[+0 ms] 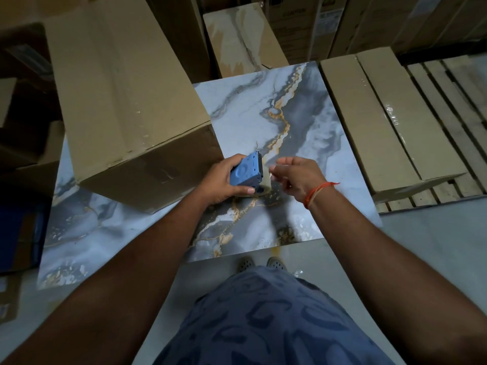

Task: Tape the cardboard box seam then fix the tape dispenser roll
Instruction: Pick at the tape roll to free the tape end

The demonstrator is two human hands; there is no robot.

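A blue tape dispenser (246, 170) with a clear tape roll at its lower end is held in my left hand (221, 180) over a marble-patterned table (303, 122). My right hand (297, 177) is just to the dispenser's right, fingers pinched at the loose tape end by the roll; the tape itself is hard to make out. The large cardboard box (126, 101) lies on the table to the left of my hands, with clear tape glinting along its top and near edge.
Long flat cartons (390, 122) lie on a wooden pallet (453, 101) at the right. More cardboard boxes (242, 40) stand behind the table and at the far left. My feet (261, 263) stand at the table's near edge.
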